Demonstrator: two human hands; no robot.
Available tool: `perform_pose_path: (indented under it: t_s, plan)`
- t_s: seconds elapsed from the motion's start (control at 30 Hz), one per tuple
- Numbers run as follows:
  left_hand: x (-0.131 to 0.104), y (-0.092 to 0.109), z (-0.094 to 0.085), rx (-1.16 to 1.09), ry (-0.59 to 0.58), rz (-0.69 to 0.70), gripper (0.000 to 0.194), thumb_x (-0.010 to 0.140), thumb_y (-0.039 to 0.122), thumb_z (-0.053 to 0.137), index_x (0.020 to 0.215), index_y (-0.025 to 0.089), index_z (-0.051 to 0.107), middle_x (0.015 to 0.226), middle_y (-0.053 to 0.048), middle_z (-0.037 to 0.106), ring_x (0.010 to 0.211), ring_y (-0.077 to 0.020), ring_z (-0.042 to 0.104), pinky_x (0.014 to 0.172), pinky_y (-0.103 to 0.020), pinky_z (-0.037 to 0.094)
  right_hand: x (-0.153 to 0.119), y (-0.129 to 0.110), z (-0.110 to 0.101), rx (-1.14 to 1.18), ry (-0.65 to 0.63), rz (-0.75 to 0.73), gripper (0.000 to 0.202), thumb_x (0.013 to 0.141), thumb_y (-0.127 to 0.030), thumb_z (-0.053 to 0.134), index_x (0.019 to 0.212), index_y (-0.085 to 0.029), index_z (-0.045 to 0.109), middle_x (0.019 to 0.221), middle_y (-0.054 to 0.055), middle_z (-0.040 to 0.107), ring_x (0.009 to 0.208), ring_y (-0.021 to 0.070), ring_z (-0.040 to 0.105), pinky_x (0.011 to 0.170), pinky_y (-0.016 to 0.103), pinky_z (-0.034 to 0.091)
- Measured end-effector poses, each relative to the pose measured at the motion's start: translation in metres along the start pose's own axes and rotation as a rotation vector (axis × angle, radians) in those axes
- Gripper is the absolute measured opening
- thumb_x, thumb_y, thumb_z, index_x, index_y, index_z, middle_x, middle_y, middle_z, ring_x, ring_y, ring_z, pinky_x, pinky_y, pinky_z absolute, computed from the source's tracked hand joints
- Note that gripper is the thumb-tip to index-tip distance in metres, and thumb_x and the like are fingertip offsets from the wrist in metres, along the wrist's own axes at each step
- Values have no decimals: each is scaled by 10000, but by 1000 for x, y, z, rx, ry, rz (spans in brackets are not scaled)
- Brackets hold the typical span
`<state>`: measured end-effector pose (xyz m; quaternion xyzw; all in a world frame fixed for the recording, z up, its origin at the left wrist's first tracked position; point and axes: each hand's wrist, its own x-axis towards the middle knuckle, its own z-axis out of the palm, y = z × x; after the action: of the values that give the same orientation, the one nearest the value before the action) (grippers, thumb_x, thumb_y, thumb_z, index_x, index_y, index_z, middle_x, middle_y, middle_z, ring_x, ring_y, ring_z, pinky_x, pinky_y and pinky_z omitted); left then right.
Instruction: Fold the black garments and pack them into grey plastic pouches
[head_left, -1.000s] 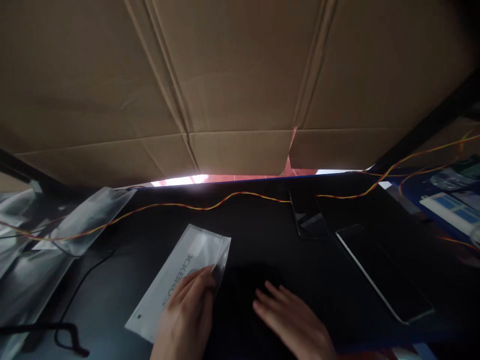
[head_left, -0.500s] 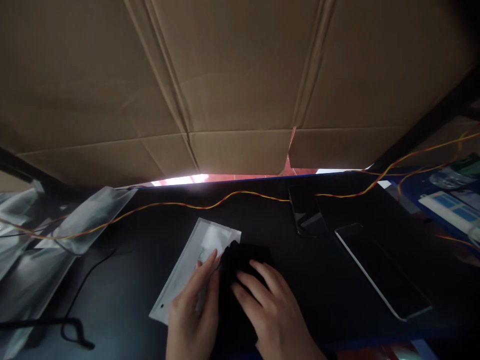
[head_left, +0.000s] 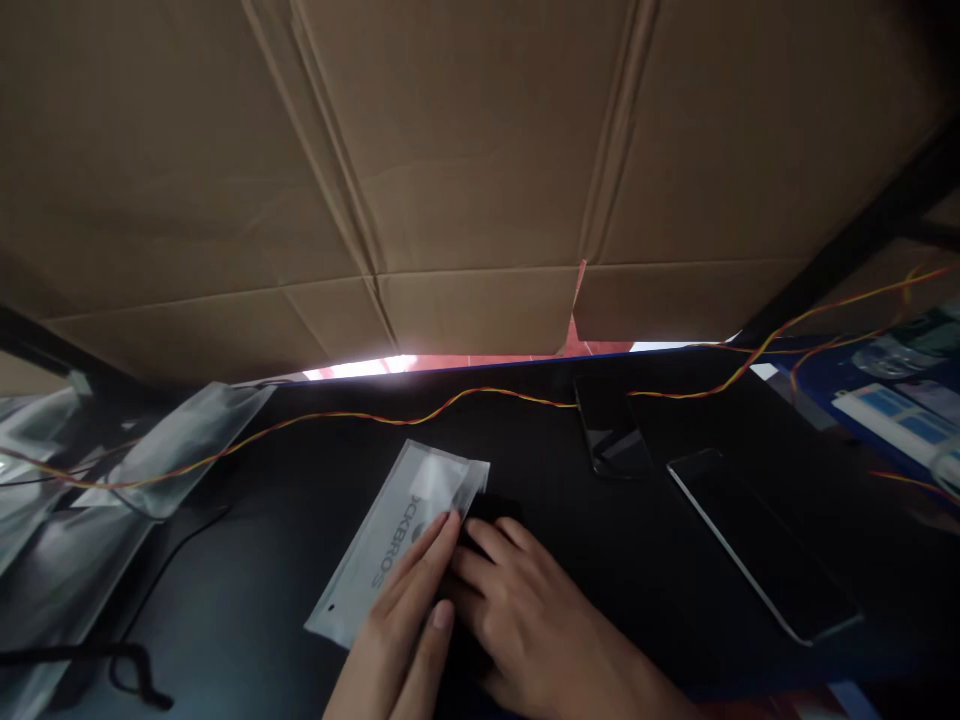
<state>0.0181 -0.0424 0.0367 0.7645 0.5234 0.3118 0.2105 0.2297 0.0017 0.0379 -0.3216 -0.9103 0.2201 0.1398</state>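
A frosted white plastic bag (head_left: 390, 530) printed with dark letters, partly covered, lies slanted on the black tabletop. My left hand (head_left: 397, 630) rests along the bag's right edge, fingers straight and close together on it, thumb lower by the dark item. Right beside it, my right hand (head_left: 525, 610) has its fingers curled over a black, soft-looking item (head_left: 501, 508) at that edge. Most of the black item is hidden under my fingers, and its kind is not clear. Whether part of it is inside the bag cannot be made out.
Several clear plastic bags (head_left: 82, 560) and a thin black cord (head_left: 169, 560) are at the left. A red-yellow twisted wire (head_left: 360, 415) crosses the back. Two dark phones (head_left: 611, 425) lie to the right. Cardboard (head_left: 465, 150) rises behind the table.
My left fingers have flattened onto the bag's edge, showing more of its lettering. My right hand has moved left against them, fingers more curled, and less of the black item shows.
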Motion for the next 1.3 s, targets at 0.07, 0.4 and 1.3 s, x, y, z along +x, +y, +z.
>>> perform_pose_path:
  t_s: [0.07,0.4,1.3]
  plan:
    - [-1,-15,-11,44,-71,69,601,1147,345,450,1736,410,349,1732,25,505,1557,-292,549,1226,-467,553,1,7,0,9,-52,-138,533,1004,-332,725,1510,-193,634,1588,88,652,1525,298,493,1335,446,300]
    - [12,-35,-16,137,-240,289,755,1136,664,305,1786,293,203,1819,-79,324,1680,-336,294,1287,-593,398,1,4,17,88,-44,-140,539,1068,-418,656,1545,-169,617,1554,112,686,1575,268,475,1380,422,207]
    - [12,-55,-28,372,-195,194,620,1164,430,405,1758,423,227,1815,-6,350,1649,-353,401,1226,-628,505,21,-2,23,32,-22,-112,396,1050,-431,686,1306,-140,765,1452,127,743,1540,264,515,1393,396,140]
